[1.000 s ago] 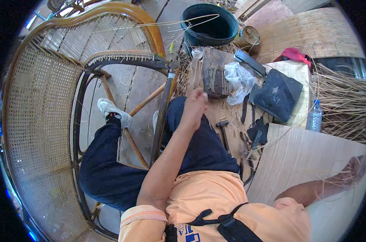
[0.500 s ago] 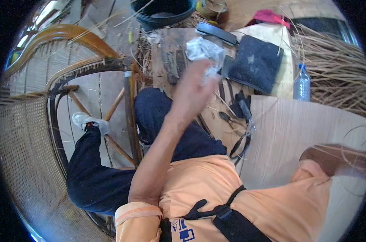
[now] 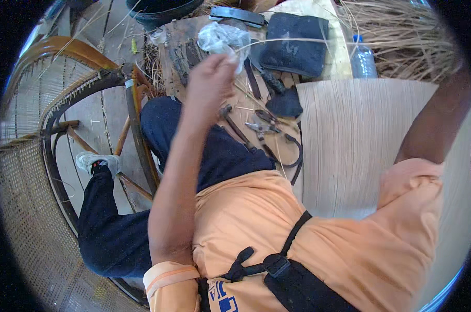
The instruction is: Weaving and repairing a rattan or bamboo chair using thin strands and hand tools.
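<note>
My left hand (image 3: 212,78) is raised over the work board, its fingers closed around the end of a thin pale cane strip (image 3: 292,40). The strip runs off to the right from my fingertips. Just beyond the fingers lies a crumpled clear plastic bag (image 3: 224,39), partly covered by them. My right forearm (image 3: 438,117) reaches up toward the right rim, where the hand is lost beyond the picture's edge. Below my left hand are pliers (image 3: 267,116), a metal cutting tool (image 3: 261,127) and a hammer-like tool (image 3: 235,125).
A chair frame with woven cane (image 3: 35,192) stands at the left. A black pouch (image 3: 293,44), a blue-grey case (image 3: 238,16) and a water bottle (image 3: 363,60) lie beyond the board. Loose cane (image 3: 401,39) is heaped at the back right; a dark bucket (image 3: 162,11) stands behind.
My right arm has swung from low at the right up and away. My left hand has drawn back slightly from the plastic bag. The whole view has shifted with my head.
</note>
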Available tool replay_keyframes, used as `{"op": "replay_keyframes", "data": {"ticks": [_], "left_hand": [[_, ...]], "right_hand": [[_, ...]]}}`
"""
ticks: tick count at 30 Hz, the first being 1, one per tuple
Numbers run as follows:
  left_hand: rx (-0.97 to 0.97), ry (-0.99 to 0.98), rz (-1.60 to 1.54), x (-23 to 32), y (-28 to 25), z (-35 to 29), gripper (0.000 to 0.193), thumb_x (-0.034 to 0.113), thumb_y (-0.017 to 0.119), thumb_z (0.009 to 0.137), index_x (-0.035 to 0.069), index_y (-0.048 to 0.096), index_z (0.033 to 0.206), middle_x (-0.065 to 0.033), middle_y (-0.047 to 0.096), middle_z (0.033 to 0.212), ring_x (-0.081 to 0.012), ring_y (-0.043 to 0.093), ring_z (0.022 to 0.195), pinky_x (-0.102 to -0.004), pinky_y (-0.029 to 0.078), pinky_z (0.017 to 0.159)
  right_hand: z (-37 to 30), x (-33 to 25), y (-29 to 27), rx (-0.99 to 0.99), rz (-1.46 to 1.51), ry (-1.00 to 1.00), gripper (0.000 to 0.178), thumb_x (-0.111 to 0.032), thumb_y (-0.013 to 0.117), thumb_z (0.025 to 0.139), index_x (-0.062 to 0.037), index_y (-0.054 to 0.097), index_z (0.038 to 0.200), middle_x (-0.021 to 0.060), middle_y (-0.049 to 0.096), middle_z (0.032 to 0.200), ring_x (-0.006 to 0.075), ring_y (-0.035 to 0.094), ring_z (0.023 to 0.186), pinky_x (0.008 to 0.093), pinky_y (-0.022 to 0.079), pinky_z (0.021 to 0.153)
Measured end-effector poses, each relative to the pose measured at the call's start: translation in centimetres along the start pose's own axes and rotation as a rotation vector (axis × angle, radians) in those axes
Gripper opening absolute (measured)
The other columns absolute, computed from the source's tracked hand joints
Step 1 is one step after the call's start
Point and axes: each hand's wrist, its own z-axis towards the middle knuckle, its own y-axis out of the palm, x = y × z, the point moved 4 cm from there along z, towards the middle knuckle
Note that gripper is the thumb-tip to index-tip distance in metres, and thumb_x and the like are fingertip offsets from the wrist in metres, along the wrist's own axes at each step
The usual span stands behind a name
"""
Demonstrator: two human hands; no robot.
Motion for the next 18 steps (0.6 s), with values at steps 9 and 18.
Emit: {"op": "replay_keyframes", "data": {"ticks": [9,18], "left_hand": [[-0.241,-0.417,0.093,-4.2,-4.4,-7.0,0.019,0.025,0.064,0.086,0.007,0.062,0.092,0.0086,0.045,0.063,-0.0021,0.036,0.048,-0.0191,0.029,0.044],[-0.275,-0.358,0.342,-4.4,-3.8,-7.4,0.017,0.023,0.061,0.088,0.006,0.062,0.089,0.007,0.047,0.064,-0.0032,0.039,0.049,-0.0196,0.031,0.044]], "right_hand": [[-17.2,-14.1,21.6,-0.252,0.871,0.296,0.028,-0.028,0.056,0.086,-0.001,0.06,0.095,0.0172,0.064,0.082,0.0296,0.061,0.074,0.0393,0.047,0.068],[-23.0,-16.7,31.3,-0.438,0.718,0.394,0.029,-0.026,0.063,0.081,0.0005,0.061,0.093,0.021,0.064,0.082,0.0357,0.062,0.082,0.0426,0.048,0.072]]}}
